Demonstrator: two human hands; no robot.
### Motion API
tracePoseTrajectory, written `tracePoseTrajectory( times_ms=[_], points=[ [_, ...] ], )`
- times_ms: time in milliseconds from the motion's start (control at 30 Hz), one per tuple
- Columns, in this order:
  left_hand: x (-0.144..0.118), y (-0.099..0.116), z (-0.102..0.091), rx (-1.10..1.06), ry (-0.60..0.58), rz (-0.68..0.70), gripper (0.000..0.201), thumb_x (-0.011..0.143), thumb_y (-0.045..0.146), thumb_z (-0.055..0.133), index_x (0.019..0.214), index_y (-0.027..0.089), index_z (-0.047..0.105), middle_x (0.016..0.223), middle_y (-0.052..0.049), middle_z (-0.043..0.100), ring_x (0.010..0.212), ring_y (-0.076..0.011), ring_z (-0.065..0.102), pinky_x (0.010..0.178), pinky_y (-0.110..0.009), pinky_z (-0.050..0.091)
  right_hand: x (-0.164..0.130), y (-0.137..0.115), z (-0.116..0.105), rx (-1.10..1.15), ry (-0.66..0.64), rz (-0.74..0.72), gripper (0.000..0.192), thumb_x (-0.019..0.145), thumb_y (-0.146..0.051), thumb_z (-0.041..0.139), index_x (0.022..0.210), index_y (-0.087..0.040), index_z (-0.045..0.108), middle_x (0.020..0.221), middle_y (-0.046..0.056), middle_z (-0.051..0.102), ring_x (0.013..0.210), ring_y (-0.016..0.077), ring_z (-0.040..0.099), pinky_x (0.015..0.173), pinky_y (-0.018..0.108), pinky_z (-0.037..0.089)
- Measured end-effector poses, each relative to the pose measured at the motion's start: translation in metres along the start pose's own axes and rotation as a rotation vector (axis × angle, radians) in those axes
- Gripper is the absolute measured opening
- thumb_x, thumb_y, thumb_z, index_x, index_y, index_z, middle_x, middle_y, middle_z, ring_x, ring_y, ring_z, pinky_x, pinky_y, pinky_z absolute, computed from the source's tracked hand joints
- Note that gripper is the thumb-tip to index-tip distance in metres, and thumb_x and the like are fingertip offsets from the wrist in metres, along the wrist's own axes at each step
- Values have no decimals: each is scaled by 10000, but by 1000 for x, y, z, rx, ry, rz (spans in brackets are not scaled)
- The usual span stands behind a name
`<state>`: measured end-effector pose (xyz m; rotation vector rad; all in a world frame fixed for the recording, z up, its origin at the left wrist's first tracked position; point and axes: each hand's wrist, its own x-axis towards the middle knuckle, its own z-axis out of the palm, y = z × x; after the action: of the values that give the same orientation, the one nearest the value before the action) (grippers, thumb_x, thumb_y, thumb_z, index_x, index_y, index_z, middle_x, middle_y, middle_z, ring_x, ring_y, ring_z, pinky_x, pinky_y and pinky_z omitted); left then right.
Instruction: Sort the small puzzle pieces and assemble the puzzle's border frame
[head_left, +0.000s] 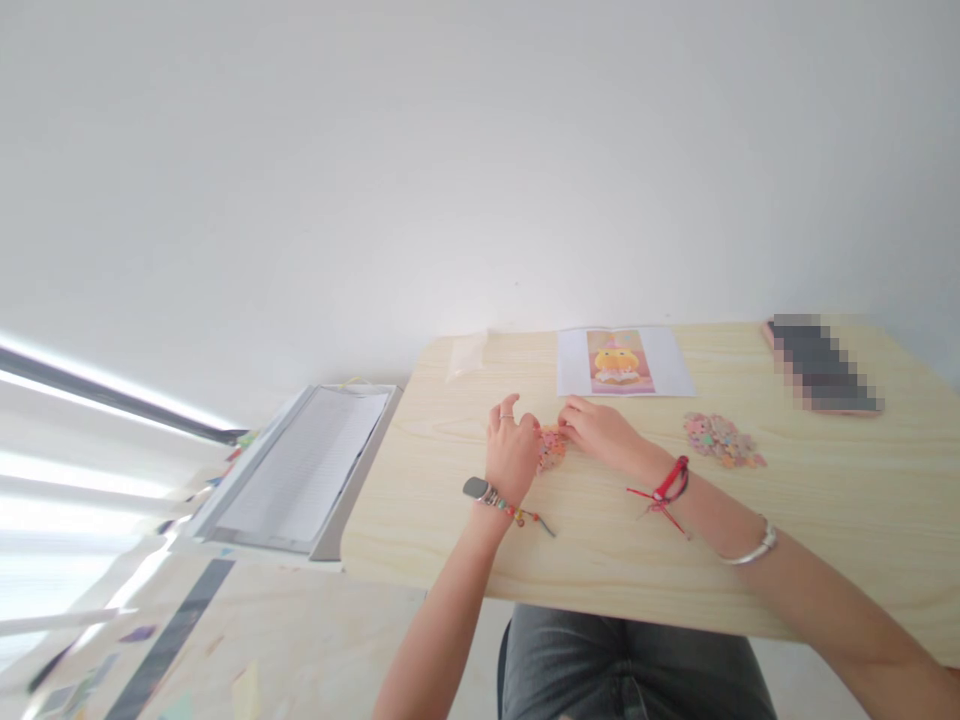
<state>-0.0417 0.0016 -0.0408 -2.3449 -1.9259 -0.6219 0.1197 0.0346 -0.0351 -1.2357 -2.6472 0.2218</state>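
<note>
Both hands, left hand [512,447] and right hand [596,428], are curled, apparently pinching a small joined puzzle cluster [553,447] on the worktop [450,520]. Many loose pieces [721,439] are left unplaced beside the reference picture [619,361].

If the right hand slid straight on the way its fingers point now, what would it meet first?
The right hand points left toward the small cluster of puzzle pieces, which its fingertips seem to touch already. Just beyond sits the left hand. Depth is hard to judge here.
</note>
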Motion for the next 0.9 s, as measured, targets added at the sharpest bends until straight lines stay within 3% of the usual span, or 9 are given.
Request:
tracePoseTrajectory(
  times_ms=[233,400,600,767,900],
  points=[
    [5,15,-10,-21,-9,-11,123,782,124,564,888,161,615,1251,-131,376,1145,-287,379,909,-442,419,-17,23,-9,27,61,97,189,867,-183,421,855,-146,606,918,85,561,776,163,555,649,264,402],
    [16,32,1,-22,-97,59,132,764,137,587,892,166,607,1270,-120,364,1161,-287,355,910,-447,412,-33,42,-9,18,57,222,178,839,-202,467,942,-149,603,977,91,556,828,185,567,693,291,429],
    [30,42,18,1,-173,141,151,790,116,537,913,170,607,1286,-117,363,1170,-281,341,895,-430,422,-33,33,-9,5,6,290,166,832,-242,489,916,-143,591,978,93,547,822,190,580,673,290,432],
    [37,40,22,9,-182,218,283,774,70,533,995,238,589,1284,-84,362,1150,-267,361,865,-435,448,-28,25,-8,-55,-25,344,167,842,-247,466,886,-125,571,982,111,540,718,179,581,570,285,406],
    [37,41,23,-18,-204,267,233,769,82,554,927,242,614,1275,-82,370,1155,-279,357,856,-448,458,-32,30,-6,8,2,313,172,855,-231,431,845,-142,578,922,89,562,686,161,566,588,280,401]
  ],
)
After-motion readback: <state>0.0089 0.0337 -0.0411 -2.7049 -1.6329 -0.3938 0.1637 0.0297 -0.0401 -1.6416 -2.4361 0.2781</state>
